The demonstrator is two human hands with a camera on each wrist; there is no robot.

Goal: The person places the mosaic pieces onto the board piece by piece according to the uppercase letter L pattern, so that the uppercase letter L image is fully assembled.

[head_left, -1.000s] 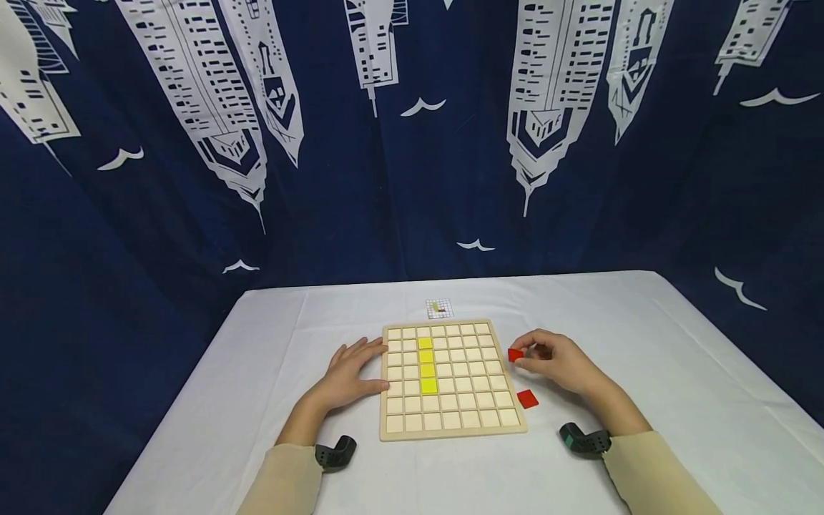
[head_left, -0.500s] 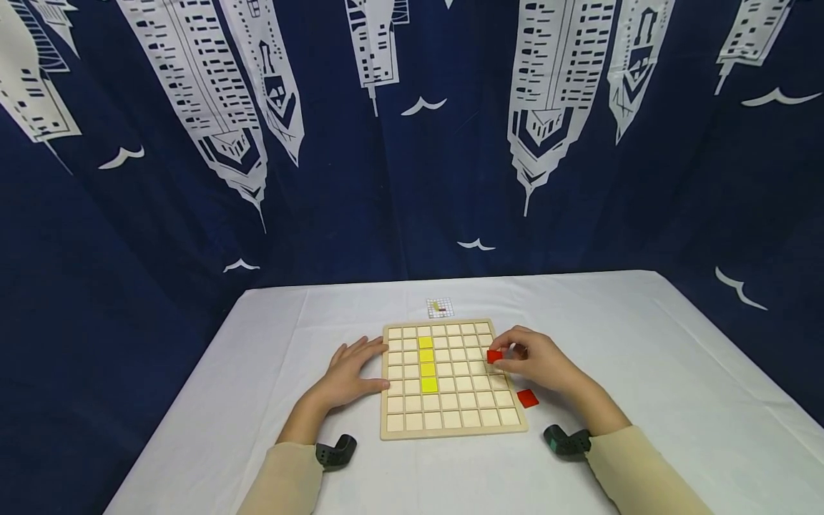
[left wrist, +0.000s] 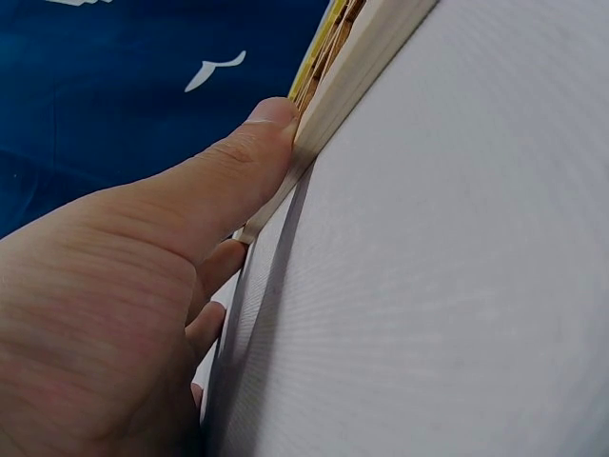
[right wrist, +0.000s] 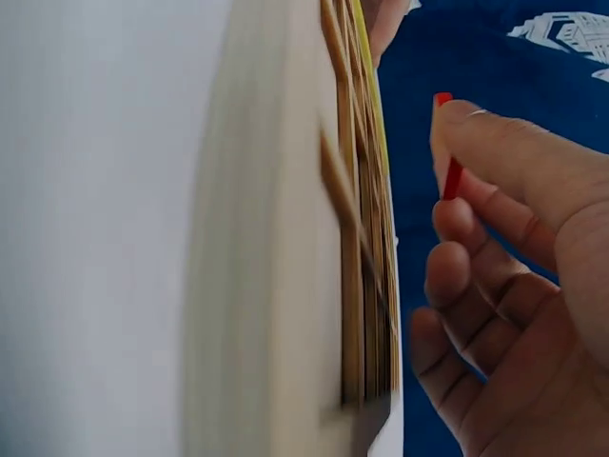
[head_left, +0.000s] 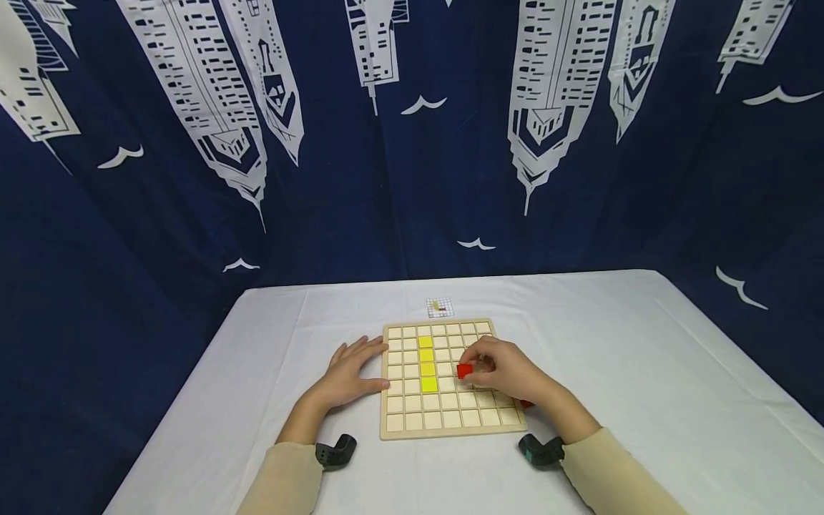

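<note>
A wooden grid board [head_left: 453, 433] lies on the white table. Several yellow square tiles [head_left: 428, 370] fill a column of cells left of its middle. My right hand [head_left: 505, 368] pinches a red square tile [head_left: 464, 370] between thumb and fingers over the board, right of the yellow column. In the right wrist view the red tile [right wrist: 453, 178] is seen edge-on, apart from the board's surface. My left hand [head_left: 347, 375] rests at the board's left edge with fingers spread, its thumb [left wrist: 257, 143] touching the rim. Another red tile [head_left: 526, 404] lies by the board's right edge, mostly hidden under the right wrist.
A small printed card [head_left: 440, 307] with a coloured grid pattern lies just behind the board. Dark wrist devices [head_left: 336, 452] sit on both wrists. A navy curtain [head_left: 399, 179] with white building prints hangs behind the table [head_left: 611, 329].
My right hand has carried the red tile leftward from beside the board to over its cells, and now partly covers the other red tile. The left hand has stayed in place.
</note>
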